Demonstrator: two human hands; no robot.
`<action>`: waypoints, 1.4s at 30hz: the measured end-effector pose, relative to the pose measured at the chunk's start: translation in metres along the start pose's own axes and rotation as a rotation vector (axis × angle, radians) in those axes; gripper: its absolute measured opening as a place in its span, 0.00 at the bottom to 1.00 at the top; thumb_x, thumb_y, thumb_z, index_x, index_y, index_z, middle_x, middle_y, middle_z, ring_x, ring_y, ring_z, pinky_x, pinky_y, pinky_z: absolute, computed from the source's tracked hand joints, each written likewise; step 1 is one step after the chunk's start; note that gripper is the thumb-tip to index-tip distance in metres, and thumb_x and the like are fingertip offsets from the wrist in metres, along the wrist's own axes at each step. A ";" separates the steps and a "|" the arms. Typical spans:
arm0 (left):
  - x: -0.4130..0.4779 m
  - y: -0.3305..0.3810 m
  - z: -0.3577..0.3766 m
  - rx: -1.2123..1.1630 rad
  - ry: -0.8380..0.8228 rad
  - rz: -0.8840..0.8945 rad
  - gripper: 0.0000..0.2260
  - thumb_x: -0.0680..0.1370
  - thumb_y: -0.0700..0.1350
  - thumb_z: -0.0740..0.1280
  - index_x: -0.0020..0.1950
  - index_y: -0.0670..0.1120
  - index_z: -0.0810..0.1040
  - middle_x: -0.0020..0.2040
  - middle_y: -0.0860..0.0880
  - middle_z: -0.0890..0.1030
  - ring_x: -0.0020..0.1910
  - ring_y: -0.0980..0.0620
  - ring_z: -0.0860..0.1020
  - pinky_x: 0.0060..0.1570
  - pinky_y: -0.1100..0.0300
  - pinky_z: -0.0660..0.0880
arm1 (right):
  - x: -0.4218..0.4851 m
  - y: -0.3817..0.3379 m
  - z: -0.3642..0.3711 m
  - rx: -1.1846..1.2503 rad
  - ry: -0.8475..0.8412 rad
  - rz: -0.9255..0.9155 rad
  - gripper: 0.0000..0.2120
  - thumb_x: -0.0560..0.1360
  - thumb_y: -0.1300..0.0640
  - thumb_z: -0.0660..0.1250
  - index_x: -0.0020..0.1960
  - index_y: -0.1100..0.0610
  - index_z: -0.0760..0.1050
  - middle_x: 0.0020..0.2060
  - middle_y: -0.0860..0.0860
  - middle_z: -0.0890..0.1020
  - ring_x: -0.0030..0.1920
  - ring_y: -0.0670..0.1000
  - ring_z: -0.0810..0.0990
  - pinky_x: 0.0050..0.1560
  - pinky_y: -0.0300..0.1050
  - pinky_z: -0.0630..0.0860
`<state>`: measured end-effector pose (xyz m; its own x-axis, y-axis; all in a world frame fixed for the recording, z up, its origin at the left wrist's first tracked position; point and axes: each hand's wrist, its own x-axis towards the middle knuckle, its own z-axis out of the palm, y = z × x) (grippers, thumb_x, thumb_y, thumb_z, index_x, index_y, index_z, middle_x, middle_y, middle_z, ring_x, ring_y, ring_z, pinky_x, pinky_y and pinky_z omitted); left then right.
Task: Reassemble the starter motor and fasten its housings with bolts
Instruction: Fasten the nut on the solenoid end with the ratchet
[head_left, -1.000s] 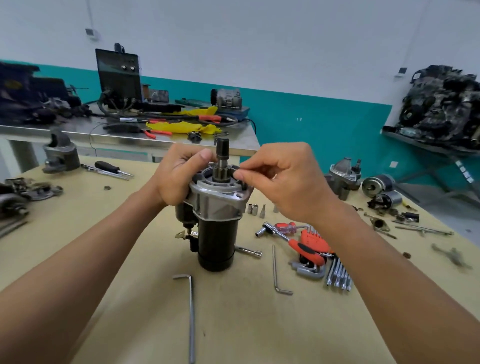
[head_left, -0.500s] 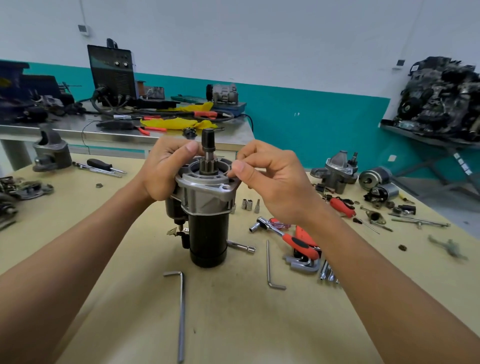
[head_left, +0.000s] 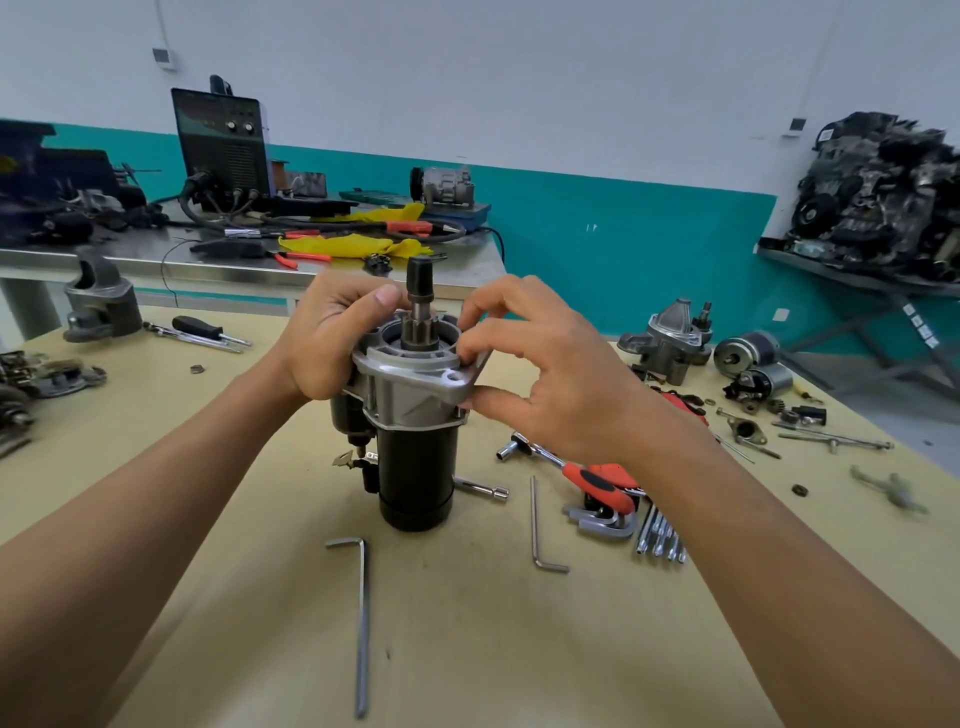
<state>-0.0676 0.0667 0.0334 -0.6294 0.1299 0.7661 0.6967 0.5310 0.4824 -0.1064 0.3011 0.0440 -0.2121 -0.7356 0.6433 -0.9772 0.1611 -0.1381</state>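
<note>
The starter motor (head_left: 415, 467) stands upright on the yellow table, black body below and silver aluminium front housing (head_left: 410, 384) on top. Its pinion shaft (head_left: 420, 296) sticks up through the middle. My left hand (head_left: 332, 338) grips the housing's left side, thumb over the rim. On the right, my right hand (head_left: 540, 364) pinches the housing's flange, fingertips on top and thumb under the ear with the hole. Whether a bolt sits under the fingertips is hidden.
Two long hex keys (head_left: 362, 623) (head_left: 537, 525) lie in front of the motor. A red-handled ratchet (head_left: 576, 473), a hex key set (head_left: 618, 519) and a socket extension (head_left: 480, 488) lie to the right. Other starter parts (head_left: 670, 338) sit at the far right, a nose housing (head_left: 101, 304) far left.
My right hand has shifted from the top rim down onto the right flange, its thumb now under the ear. The left hand keeps its hold and the view has tilted slightly.
</note>
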 end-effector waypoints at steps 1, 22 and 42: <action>0.001 0.001 0.001 -0.011 -0.014 0.021 0.27 0.79 0.51 0.55 0.42 0.27 0.79 0.33 0.29 0.77 0.30 0.31 0.75 0.31 0.39 0.68 | -0.001 0.001 0.000 0.008 0.004 -0.027 0.10 0.72 0.54 0.76 0.52 0.51 0.80 0.57 0.47 0.75 0.57 0.47 0.71 0.54 0.48 0.73; -0.010 -0.001 -0.010 -0.119 0.084 -0.038 0.17 0.75 0.34 0.53 0.59 0.31 0.76 0.46 0.29 0.81 0.41 0.44 0.80 0.41 0.61 0.76 | -0.006 -0.012 0.020 0.328 0.040 0.083 0.20 0.70 0.67 0.75 0.60 0.54 0.81 0.63 0.50 0.76 0.65 0.52 0.73 0.55 0.53 0.79; -0.004 0.006 -0.003 0.005 0.100 -0.022 0.25 0.76 0.50 0.55 0.44 0.28 0.80 0.36 0.32 0.78 0.33 0.33 0.74 0.33 0.45 0.70 | -0.002 -0.014 0.015 0.240 -0.078 0.176 0.21 0.69 0.57 0.79 0.53 0.46 0.70 0.67 0.42 0.69 0.67 0.47 0.68 0.65 0.50 0.72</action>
<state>-0.0595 0.0667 0.0345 -0.6073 0.0341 0.7937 0.6809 0.5370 0.4979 -0.0925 0.2906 0.0335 -0.3691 -0.7597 0.5353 -0.8959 0.1376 -0.4224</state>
